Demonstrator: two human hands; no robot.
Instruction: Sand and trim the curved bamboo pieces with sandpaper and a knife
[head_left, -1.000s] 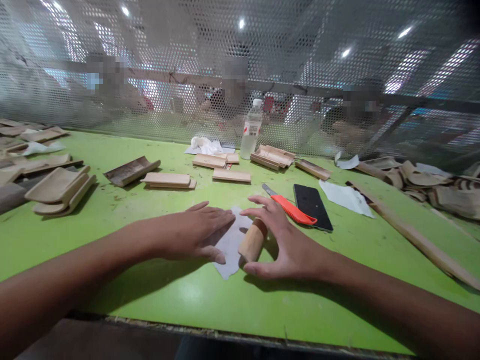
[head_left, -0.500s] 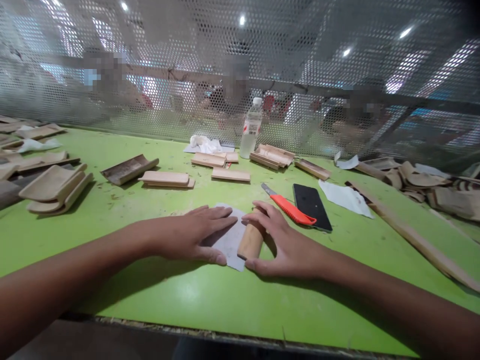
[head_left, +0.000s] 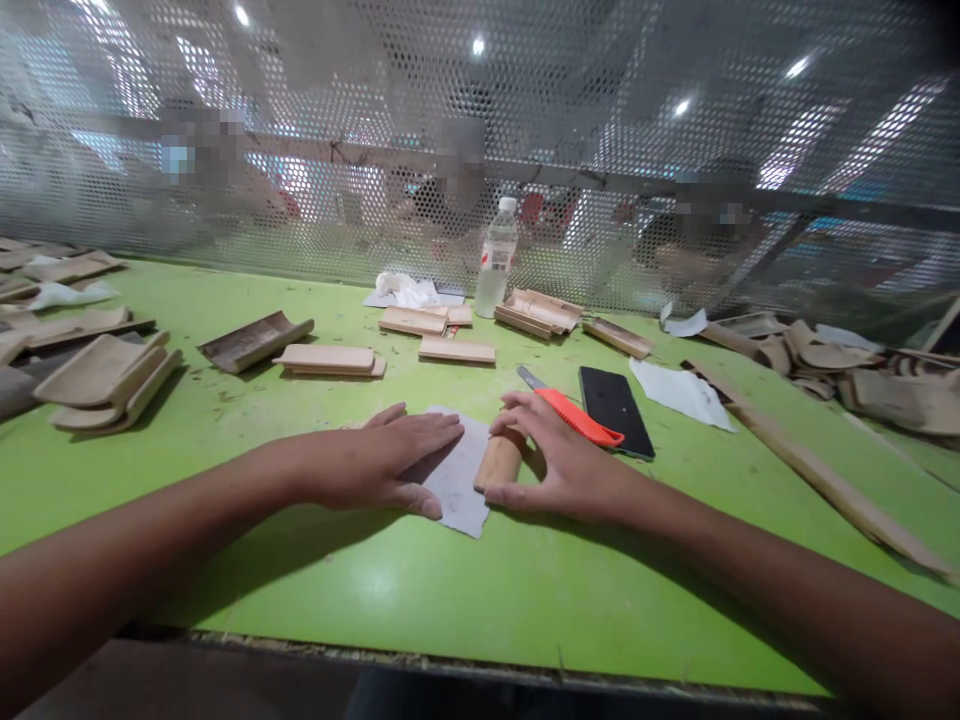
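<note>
Covering bamboo [head_left: 498,463] partly, right hand [head_left: 561,462] seemingly clamped on it, left hand [head_left: 381,458] spread over paper [head_left: 460,482].

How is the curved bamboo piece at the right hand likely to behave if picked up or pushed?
The curved bamboo piece would probably stay stiff when lifted, given its arched form. Lying humped side up, it seems more apt to slide than roll away. Pushed left, it might drag or crease the thin, ragged-edged paper sheet at its left.

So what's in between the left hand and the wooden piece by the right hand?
A piece of pale paper: the head view shows it between the left hand and the wooden piece.
</note>
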